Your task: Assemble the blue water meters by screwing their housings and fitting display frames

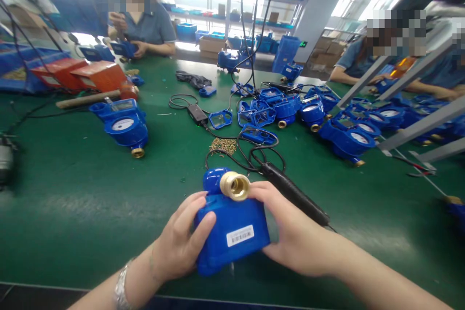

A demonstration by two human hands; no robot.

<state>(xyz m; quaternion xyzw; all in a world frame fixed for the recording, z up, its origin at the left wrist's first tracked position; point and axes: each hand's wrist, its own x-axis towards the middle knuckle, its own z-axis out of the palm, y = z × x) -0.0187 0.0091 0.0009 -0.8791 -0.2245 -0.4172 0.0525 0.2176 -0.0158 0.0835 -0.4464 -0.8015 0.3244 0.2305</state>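
Between my two hands is a blue water meter (232, 232), tipped so that its brass threaded pipe end (235, 186) faces me and a white barcode label shows on its side. My left hand (185, 237) grips its left side, thumb on the near face. From the right, my right hand (286, 227) is closed round the other side, fingers up by the brass end. Just beyond lie a pile of small brass screws (223, 146), a black cylindrical electric screwdriver (296, 193) with its looped cable, and an open blue cover (258, 134).
Another water meter (125, 123) stands on the green table (167, 164) at left, near orange boxes (98, 76) and a wooden-handled hammer (89, 100). Several meters (348, 138) crowd the right, by slanted metal bars (423, 126) and pliers (414, 167). Co-workers (150, 29) sit across.
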